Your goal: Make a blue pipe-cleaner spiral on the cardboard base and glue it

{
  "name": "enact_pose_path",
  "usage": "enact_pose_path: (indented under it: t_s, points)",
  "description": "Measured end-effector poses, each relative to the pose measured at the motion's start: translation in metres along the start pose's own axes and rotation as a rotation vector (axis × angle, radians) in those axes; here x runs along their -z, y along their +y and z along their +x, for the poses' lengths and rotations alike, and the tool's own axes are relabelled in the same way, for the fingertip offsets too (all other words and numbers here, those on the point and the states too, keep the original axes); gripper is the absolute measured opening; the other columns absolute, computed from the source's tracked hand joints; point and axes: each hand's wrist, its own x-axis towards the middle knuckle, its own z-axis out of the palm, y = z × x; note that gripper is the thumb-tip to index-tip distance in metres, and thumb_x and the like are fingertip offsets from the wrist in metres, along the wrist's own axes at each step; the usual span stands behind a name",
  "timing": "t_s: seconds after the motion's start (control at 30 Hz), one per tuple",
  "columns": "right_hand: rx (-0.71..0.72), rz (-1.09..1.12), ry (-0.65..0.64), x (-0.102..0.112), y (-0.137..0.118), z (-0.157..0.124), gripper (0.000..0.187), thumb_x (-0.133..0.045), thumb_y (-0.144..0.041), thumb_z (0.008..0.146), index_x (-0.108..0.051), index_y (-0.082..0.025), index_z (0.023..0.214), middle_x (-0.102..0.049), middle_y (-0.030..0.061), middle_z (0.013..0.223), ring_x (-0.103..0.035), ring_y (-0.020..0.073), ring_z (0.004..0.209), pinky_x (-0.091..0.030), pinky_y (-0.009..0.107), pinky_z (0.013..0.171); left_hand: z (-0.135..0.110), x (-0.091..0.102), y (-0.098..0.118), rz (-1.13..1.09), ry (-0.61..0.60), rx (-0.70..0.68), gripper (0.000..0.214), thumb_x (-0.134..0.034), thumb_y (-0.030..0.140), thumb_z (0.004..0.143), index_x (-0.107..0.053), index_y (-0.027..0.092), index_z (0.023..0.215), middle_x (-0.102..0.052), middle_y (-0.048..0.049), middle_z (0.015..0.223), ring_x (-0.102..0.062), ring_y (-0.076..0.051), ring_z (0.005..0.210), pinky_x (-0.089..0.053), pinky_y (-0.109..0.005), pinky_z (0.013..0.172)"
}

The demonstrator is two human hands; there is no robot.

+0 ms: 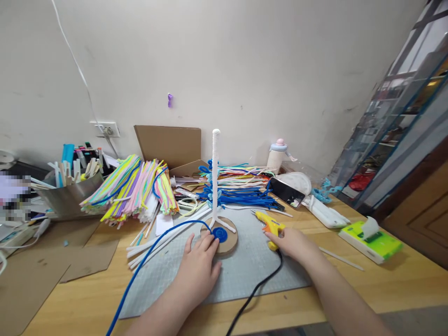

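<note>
My left hand lies palm down with its fingers stretched out and spread. Its fingertips touch the edge of a flat blue pipe cleaner coil on a round cardboard base. From the coil, a long blue pipe cleaner tail curves left and down towards the front edge. A white wrapped stem stands upright on the base, with short white legs spread at its foot. My right hand is closed around the handle of a yellow hot glue gun, whose nozzle points to the upper left.
A grey cutting mat lies beneath the work. Bundles of coloured pipe cleaners and blue pipe cleaners lie behind. A black cord runs from the glue gun. To the right are a phone and a tissue pack.
</note>
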Motion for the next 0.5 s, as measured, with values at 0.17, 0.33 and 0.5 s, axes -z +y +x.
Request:
enact_pose_path:
  t_s: [0.17,0.33,0.5]
  points:
    - [-0.128,-0.088,-0.061,-0.007,-0.010,0.001,0.031,-0.061,-0.044,0.067,-0.050,-0.021,0.048,-0.059,0.0086,0.054,-0.060,0.0248,0.055,-0.037,0.032,0.048,-0.001,0.000,0.000,-0.009,0.005,-0.012,0.048,-0.047,0.032,0.083,-0.046,0.026,0.131,-0.048,-0.0030,0.137,-0.032,-0.022,0.133,-0.004,-0.051,0.112]
    - [-0.167,0.111,-0.046,0.001,-0.026,-0.008,0.019,-0.055,-0.038,0.072,-0.052,-0.021,0.066,-0.059,0.0044,0.062,-0.061,0.0212,0.058,-0.045,0.029,0.049,-0.002,-0.002,-0.002,-0.016,0.011,-0.019,0.049,-0.048,0.031,0.082,-0.046,0.026,0.131,-0.048,-0.0022,0.137,-0.032,-0.022,0.133,-0.004,-0.051,0.112]
    - [-0.166,1.278,-0.518,0.023,-0.056,-0.029,0.028,-0.059,-0.035,0.076,-0.055,-0.021,0.099,-0.057,0.0009,0.079,-0.058,0.0120,0.062,-0.053,0.022,0.053,-0.003,-0.004,-0.003,-0.015,0.016,-0.024,0.051,-0.048,0.030,0.082,-0.044,0.026,0.132,-0.047,-0.0022,0.138,-0.030,-0.021,0.134,-0.004,-0.051,0.113]
